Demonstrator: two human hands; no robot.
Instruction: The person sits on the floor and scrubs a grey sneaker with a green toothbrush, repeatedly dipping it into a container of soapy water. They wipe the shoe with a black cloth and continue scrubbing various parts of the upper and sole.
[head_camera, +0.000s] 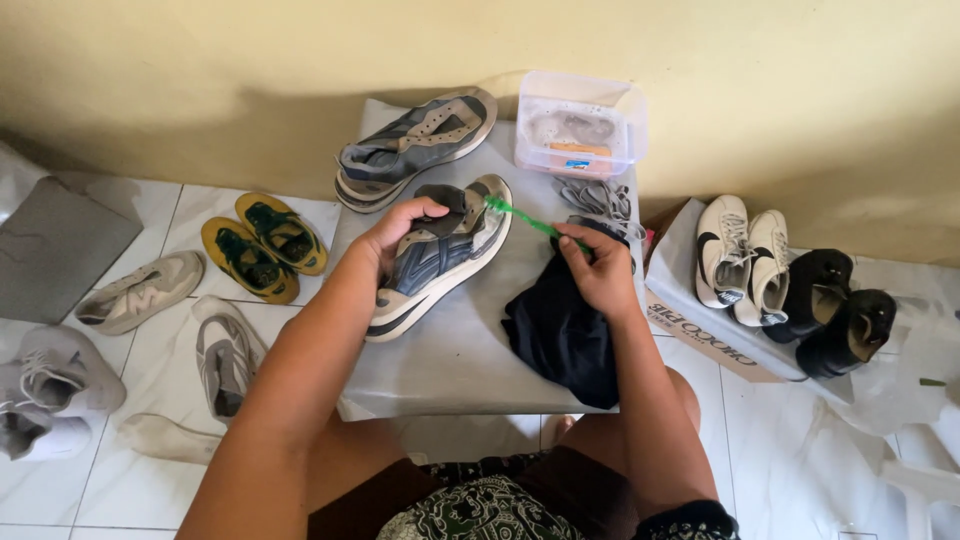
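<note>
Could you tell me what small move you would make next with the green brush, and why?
Probably draw the green brush down along the sneaker upper: its bristle end already meets the shoe near the collar, the right hand holds the handle, and the left hand steadies the sneaker at its heel opening.

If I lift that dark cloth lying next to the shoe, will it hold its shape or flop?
The dark cloth lies crumpled in soft folds and droops over the table edge, so it would probably hang limp. It looks thin, so likely light. Pushed, it would probably bunch rather than slide.
</note>
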